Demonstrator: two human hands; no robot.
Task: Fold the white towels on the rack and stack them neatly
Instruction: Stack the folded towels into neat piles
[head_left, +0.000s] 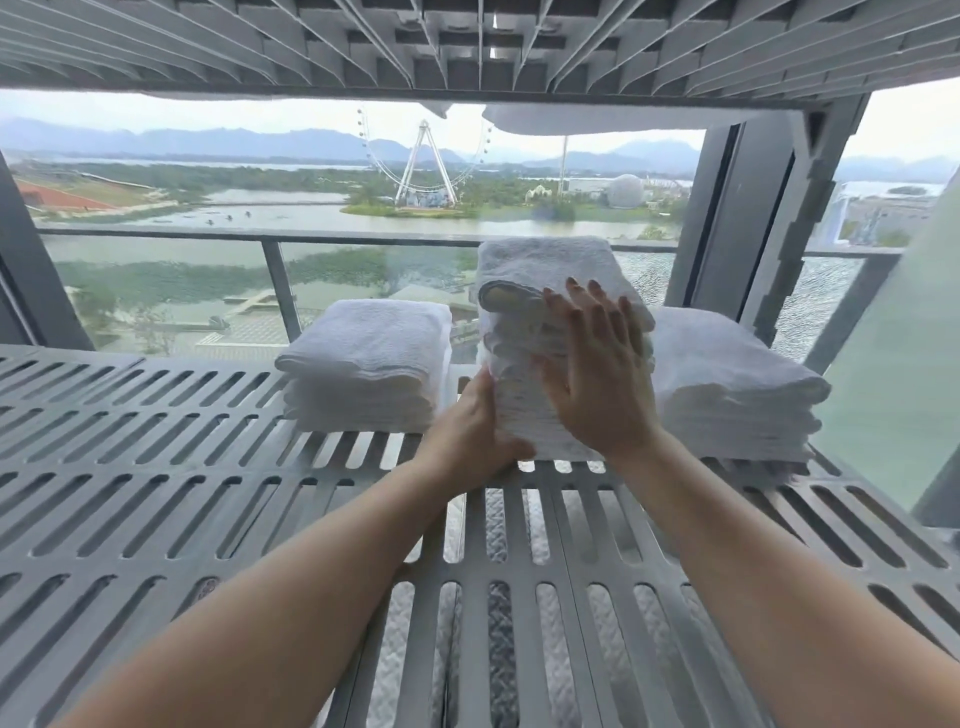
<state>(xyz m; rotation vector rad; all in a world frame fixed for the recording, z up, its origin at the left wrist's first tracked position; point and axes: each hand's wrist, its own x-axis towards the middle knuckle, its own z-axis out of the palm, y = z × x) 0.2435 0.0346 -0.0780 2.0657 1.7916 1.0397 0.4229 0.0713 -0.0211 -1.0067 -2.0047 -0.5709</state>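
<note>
Three stacks of folded white towels stand on the grey slotted rack shelf (156, 467). The middle stack (524, 312) is the tallest. A lower left stack (369, 358) and a wider right stack (727, 384) flank it. My right hand (597, 374) lies flat with fingers spread against the front face of the middle stack. My left hand (472, 431) presses the stack's lower left corner, thumb under the bottom edge. Neither hand grips a towel.
Another slotted shelf (467, 47) hangs overhead with white cloth (597, 122) drooping from its far edge. Behind the stacks are a window, a balcony railing (260, 236) and dark frame posts (737, 218). More white fabric shows through the slots below.
</note>
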